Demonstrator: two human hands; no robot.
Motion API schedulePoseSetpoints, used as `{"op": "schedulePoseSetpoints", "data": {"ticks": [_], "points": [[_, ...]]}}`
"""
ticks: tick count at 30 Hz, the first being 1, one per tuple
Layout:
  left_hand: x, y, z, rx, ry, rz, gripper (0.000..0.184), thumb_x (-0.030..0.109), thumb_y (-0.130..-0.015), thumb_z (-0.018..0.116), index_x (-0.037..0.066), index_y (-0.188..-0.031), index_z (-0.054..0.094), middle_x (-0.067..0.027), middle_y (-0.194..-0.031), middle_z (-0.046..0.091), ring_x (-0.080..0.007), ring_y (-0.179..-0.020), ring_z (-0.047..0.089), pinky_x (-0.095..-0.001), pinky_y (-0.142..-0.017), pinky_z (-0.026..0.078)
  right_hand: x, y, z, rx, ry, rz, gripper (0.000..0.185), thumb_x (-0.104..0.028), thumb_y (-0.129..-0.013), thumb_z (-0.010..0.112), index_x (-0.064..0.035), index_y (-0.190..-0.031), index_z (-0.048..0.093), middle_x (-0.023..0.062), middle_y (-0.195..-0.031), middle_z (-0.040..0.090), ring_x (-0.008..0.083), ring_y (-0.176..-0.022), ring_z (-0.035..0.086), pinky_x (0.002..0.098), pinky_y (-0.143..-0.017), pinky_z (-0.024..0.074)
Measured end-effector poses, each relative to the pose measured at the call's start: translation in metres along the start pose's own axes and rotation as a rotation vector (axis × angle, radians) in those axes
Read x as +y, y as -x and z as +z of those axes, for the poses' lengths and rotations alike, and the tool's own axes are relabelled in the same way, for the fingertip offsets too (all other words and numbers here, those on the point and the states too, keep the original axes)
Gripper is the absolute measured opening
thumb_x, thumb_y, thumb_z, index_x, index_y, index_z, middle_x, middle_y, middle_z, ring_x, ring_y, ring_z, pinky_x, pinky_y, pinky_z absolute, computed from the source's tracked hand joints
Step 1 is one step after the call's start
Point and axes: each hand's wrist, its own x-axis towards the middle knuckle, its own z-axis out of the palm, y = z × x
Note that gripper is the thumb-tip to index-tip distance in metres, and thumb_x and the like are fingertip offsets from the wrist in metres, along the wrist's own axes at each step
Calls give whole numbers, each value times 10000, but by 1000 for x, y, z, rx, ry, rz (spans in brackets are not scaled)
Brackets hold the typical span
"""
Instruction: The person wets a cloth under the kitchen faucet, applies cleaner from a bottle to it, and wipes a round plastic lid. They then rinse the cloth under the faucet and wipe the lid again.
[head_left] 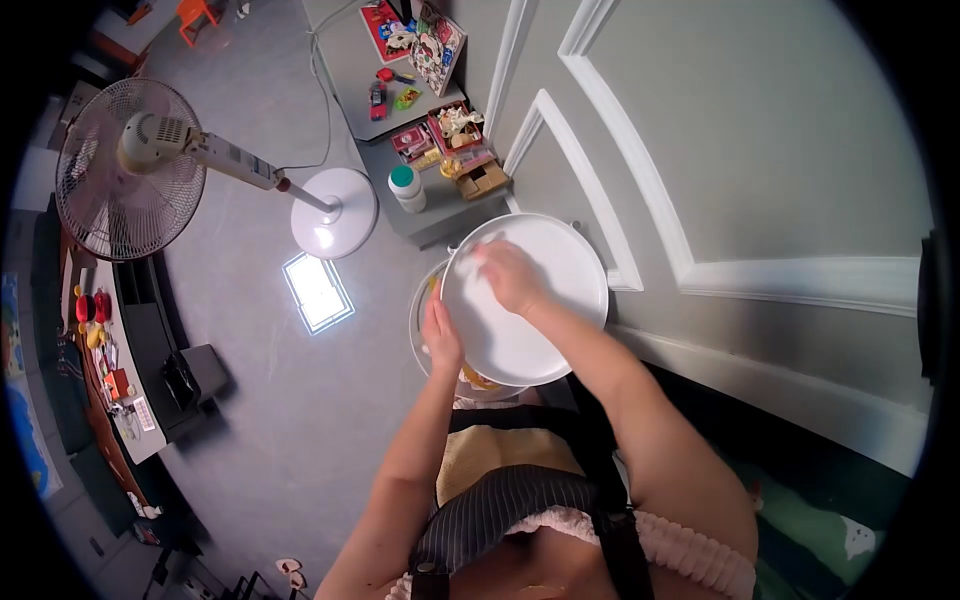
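A large round white tray (525, 330) with a raised rim is tilted up in front of my body. My left hand (441, 335) grips its left rim, fingers behind and along the edge. Over the tray's upper left part, my right hand (508, 277) presses a crumpled white wipe (468, 264) on the inner face; motion blurs the fingers and the wipe. Partly hidden behind the tray is a round clear container (417, 320), with something orange showing at its lower edge.
A grey shelf unit (440, 218) ahead carries a white bottle with a green lid (407, 188), a cardboard box (482, 180) and small toys. A standing fan (130, 165) with a white base (334, 212) is at left. A panelled grey wall (750, 150) rises on the right.
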Motion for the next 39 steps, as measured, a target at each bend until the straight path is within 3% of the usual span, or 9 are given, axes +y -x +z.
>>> {"op": "schedulePoseSetpoints", "data": {"ticks": [3,8,15,18,24,26,34,37,39], "points": [[0,0,3,30,116,29,463,315,-1042,343,-9,-1347,469,-104,-1292,540,-181,-1189,497,-311,-1031,359,-18,0,12,320,-531,868,421,-365,-996,425,-40,-1228,560,170,-1270,550,287,-1141,543,371,-1019,381],[6,2,6,20,264,46,463,323,-1039,354,-5,-1343,472,-107,-1300,536,-189,-1200,489,-329,-1044,348,-34,-28,44,796,-1100,1016,538,-454,-1015,338,1,-1261,487,134,-1241,528,238,-1120,512,347,-972,372],[13,2,1,27,-78,60,525,419,-1029,322,0,-1260,540,-93,-1200,589,-187,-1094,543,-332,-968,401,-100,-15,84,154,-501,669,486,-388,-1004,403,37,-1231,462,252,-1342,421,314,-1235,434,379,-1039,324],[-9,-4,-2,19,869,-272,587,555,-982,355,35,-1115,593,-77,-1063,622,-186,-996,553,-326,-904,421,-108,10,103,512,-299,326,215,-193,-967,491,1,-923,575,143,-839,608,251,-732,600,395,-700,479],[3,3,3,134,917,-287,622,596,-953,373,49,-1222,498,-118,-1115,613,-224,-1081,554,-370,-952,412,-91,-45,68,476,-317,817,234,-224,-887,624,-4,-851,550,110,-737,609,257,-685,596,381,-677,468],[11,0,-3,26,936,-242,685,568,-975,341,76,-1440,240,-139,-1301,522,-234,-1185,498,-344,-1022,357,-94,-42,73,431,-309,811,252,-238,-885,624,-3,-839,545,113,-732,609,264,-679,596,384,-668,465],[-8,-11,-6,269,686,-101,696,587,-971,305,33,-1380,402,-160,-1383,466,-278,-1209,499,-387,-1043,367,-123,22,66,-187,-11,605,294,-293,-929,501,-5,-970,539,248,-879,631,447,-815,615,539,-714,478],[2,-34,-37,-230,1003,-205,636,545,-985,313,53,-1360,461,-141,-1240,575,-276,-1135,536,-381,-1030,375,-136,39,50,-386,40,565,276,-284,-931,499,-18,-988,542,248,-893,631,452,-816,616,553,-710,478],[53,-62,-55,-526,90,-332,675,556,-966,347,51,-1412,370,-186,-1142,632,-318,-1080,587,-399,-984,419,-137,37,53,-422,126,553,293,-281,-956,456,-7,-1032,522,250,-857,634,448,-772,610,542,-676,470]]}}
